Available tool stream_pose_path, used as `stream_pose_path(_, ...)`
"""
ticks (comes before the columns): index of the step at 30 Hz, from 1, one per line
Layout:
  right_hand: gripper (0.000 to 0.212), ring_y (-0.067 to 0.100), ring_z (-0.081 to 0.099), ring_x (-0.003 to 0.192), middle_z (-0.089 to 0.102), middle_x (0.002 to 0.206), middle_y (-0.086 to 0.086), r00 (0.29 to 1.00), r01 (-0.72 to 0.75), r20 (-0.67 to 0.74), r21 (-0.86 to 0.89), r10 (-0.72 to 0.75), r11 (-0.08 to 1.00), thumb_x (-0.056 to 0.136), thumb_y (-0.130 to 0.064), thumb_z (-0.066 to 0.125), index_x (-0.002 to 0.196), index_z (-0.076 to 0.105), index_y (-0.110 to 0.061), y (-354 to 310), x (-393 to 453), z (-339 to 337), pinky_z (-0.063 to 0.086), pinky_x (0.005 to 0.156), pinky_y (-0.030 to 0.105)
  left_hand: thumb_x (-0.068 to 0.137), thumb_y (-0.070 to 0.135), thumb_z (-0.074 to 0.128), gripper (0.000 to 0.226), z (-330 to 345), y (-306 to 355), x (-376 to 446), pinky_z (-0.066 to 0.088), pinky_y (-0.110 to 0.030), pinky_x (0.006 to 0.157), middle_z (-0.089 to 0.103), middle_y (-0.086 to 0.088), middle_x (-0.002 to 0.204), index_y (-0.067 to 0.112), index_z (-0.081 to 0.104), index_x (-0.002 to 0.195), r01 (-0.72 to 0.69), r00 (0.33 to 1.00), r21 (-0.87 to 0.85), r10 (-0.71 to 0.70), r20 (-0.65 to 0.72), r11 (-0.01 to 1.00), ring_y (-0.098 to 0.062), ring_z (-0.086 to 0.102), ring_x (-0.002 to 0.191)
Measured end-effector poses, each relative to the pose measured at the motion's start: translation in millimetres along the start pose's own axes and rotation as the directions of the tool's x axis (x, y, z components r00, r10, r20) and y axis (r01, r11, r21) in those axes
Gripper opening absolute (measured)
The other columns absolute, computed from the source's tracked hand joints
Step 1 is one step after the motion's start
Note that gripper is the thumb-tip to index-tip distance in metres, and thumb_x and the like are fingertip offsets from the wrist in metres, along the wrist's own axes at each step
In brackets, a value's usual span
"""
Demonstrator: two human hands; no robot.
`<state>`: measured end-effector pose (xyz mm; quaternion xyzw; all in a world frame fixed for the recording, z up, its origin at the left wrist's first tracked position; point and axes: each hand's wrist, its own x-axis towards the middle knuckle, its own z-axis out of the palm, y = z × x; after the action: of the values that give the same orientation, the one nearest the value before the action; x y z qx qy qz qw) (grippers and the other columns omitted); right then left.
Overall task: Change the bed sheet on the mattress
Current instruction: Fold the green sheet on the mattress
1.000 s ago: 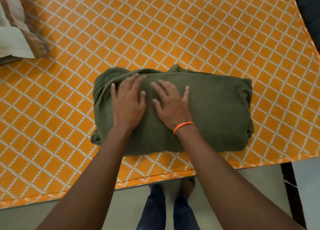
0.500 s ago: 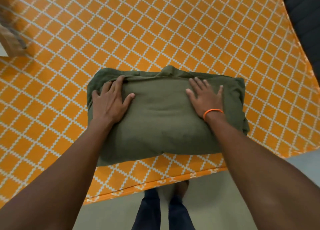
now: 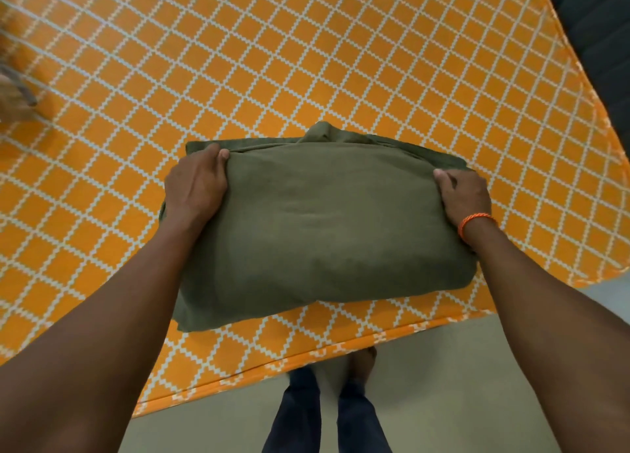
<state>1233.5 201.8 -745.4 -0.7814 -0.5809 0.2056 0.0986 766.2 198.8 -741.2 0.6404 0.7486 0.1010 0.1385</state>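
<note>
Head view: folded green sheet (image 3: 317,227) lies on the bed, on top of the orange sheet (image 3: 306,60) with the white lattice print, close to the near edge. The bundle is thick and roughly rectangular, with a lump of cloth poking out at its far edge.

I've got both hands on it, one at each end, well apart. Left hand (image 3: 196,183) is at the far-left corner, fingers curled over the edge, thumb on top, gripping the cloth. Right hand (image 3: 465,195) is at the right end, fingers curled round the side and mostly hidden under the fold, also gripping. Orange band (image 3: 474,221) sits on the right wrist.

Can't tell if the bundle is resting on the bed or just off it.

Below the bed edge: pale floor (image 3: 460,384), my dark trouser legs (image 3: 300,415), one bare foot (image 3: 362,362). Dark surface (image 3: 593,19) at top right past the orange sheet. Blurred brown object (image 3: 12,94) at left edge, can't identify.
</note>
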Motion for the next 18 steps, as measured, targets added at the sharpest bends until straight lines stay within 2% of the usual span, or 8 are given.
stream_pose_path(3, 0.062, 0.024, 0.05, 0.055, 0.053, 0.056, 0.02, 0.987, -0.104, -0.104, 0.155, 0.121, 0.982, 0.097, -0.052, 0.062, 0.061, 0.064, -0.002, -1.9, 13.0, -14.4, 0.036, 0.054, 0.042, 0.106, 0.046, 0.045, 0.047, -7.4, -8.1, 17.0, 0.036, -0.04, 0.064, 0.058, -0.013, 0.071, 0.01, 0.058, 0.079, 0.065, 0.995, -0.273, -0.042, 0.086, 0.96, -0.033, 0.056, 0.072)
stream_pose_path(5, 0.06, 0.028, 0.059, 0.065, 0.059, 0.065, 0.021, 0.987, -0.088, -0.129, 0.055, 0.094, 0.995, 0.094, -0.056, 0.061, 0.07, 0.07, -0.002, -5.6, 17.5, -13.9, 0.04, 0.058, 0.041, 0.102, 0.051, 0.051, 0.04, -8.1, -11.1, 23.2, 0.042, -0.038, 0.071, 0.064, -0.008, 0.082, 0.017, 0.066, 0.088, 0.102, 0.99, -0.309, -0.065, 0.129, 0.946, -0.028, 0.06, 0.083)
stream_pose_path(7, 0.047, 0.034, 0.061, 0.098, 0.064, 0.097, 0.017, 0.996, -0.022, -0.09, -0.03, 0.019, 0.999, 0.096, -0.058, 0.054, 0.097, 0.072, -0.015, -14.4, 20.4, -6.7, 0.048, 0.077, 0.04, 0.102, 0.055, 0.05, 0.035, -3.9, -9.2, 25.1, 0.048, -0.046, 0.092, 0.067, -0.006, 0.118, 0.028, 0.068, 0.114, 0.052, 0.991, -0.158, -0.031, 0.13, 0.986, -0.03, 0.061, 0.112)
stream_pose_path(10, 0.065, 0.025, 0.048, 0.135, 0.053, 0.146, 0.004, 0.965, 0.108, 0.238, 0.028, -0.111, 0.994, 0.092, -0.076, 0.052, 0.144, 0.05, -0.037, -31.0, 18.2, 0.9, 0.041, 0.112, 0.047, 0.099, 0.076, 0.035, 0.067, 1.4, 2.7, 24.4, 0.035, -0.057, 0.115, 0.052, 0.001, 0.154, 0.03, 0.058, 0.142, -0.103, 0.943, -0.011, 0.101, 0.318, 0.995, -0.026, 0.047, 0.141)
stream_pose_path(12, 0.07, 0.022, 0.054, 0.125, 0.058, 0.137, 0.0, 0.925, 0.155, 0.345, 0.045, -0.161, 0.987, 0.085, -0.081, 0.057, 0.137, 0.06, -0.035, -30.6, 17.1, -0.1, 0.045, 0.107, 0.046, 0.097, 0.081, 0.035, 0.077, 3.5, 7.8, 23.3, 0.039, -0.056, 0.111, 0.05, 0.003, 0.155, 0.024, 0.061, 0.141, -0.151, 0.917, 0.035, 0.127, 0.377, 0.988, -0.026, 0.048, 0.141)
stream_pose_path(13, 0.057, 0.022, 0.059, 0.113, 0.063, 0.124, 0.001, 0.927, 0.162, 0.333, 0.061, -0.173, 0.985, 0.088, -0.074, 0.063, 0.124, 0.069, -0.03, -28.0, 17.8, -2.9, 0.049, 0.099, 0.044, 0.098, 0.079, 0.037, 0.073, 4.1, 7.7, 22.6, 0.046, -0.052, 0.102, 0.056, 0.0, 0.148, 0.022, 0.066, 0.133, -0.165, 0.92, 0.04, 0.139, 0.366, 0.986, -0.029, 0.054, 0.133)
stream_pose_path(15, 0.027, 0.023, 0.061, 0.089, 0.066, 0.096, 0.003, 0.925, 0.185, 0.321, 0.089, -0.204, 0.979, 0.096, -0.051, 0.066, 0.092, 0.072, -0.024, -27.0, 20.8, -8.9, 0.051, 0.083, 0.045, 0.1, 0.075, 0.039, 0.061, 3.6, 9.7, 22.5, 0.051, -0.046, 0.078, 0.069, -0.006, 0.112, 0.024, 0.071, 0.106, -0.164, 0.935, 0.03, 0.146, 0.323, 0.986, -0.035, 0.062, 0.105)
stream_pose_path(18, 0.038, 0.027, 0.057, 0.07, 0.062, 0.074, 0.006, 0.892, 0.169, 0.408, 0.105, -0.197, 0.98, 0.103, -0.039, 0.058, 0.072, 0.066, -0.018, -32.8, 28.4, -13.4, 0.042, 0.068, 0.039, 0.099, 0.075, 0.041, 0.071, -0.1, 14.0, 30.9, 0.044, -0.042, 0.067, 0.065, -0.012, 0.077, 0.01, 0.066, 0.083, 0.022, 0.928, -0.136, 0.031, 0.372, 0.99, -0.033, 0.061, 0.077)
